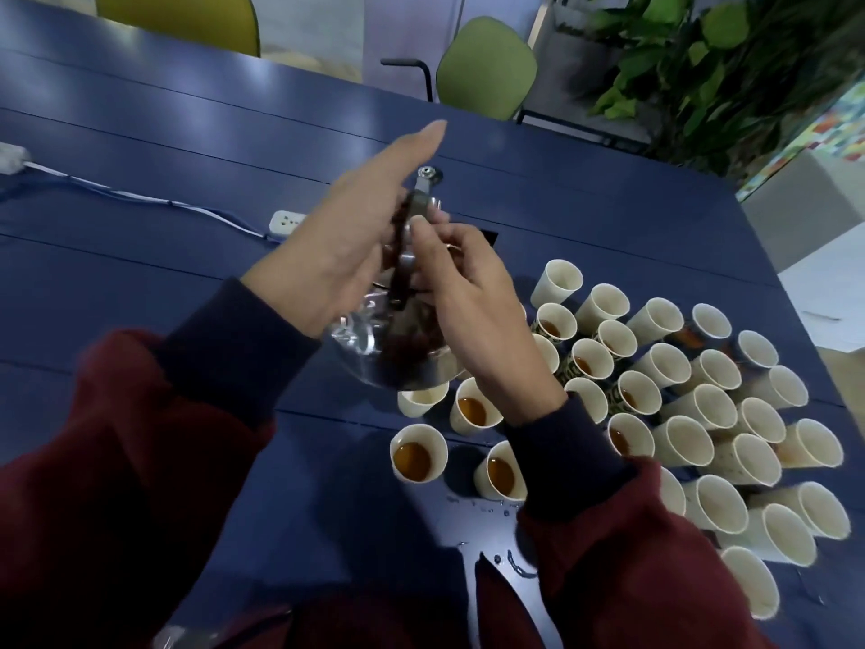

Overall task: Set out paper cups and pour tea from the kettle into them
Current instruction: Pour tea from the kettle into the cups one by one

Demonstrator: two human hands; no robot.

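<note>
Maybe risky: right hand [472, 311] grips the kettle [393, 356], left hand [346, 245] is flat beside it; a slip could flood the crowded cups [690, 440].

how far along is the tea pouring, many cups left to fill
Done: the paper cups stand clustered on the blue table, and roughly nine near ones, like this filled cup, hold tea. In hand: the glass kettle is held above them, the right hand gripping its handle and the left hand open beside it. Left: the farther cups, like this empty cup, well over half.
</note>
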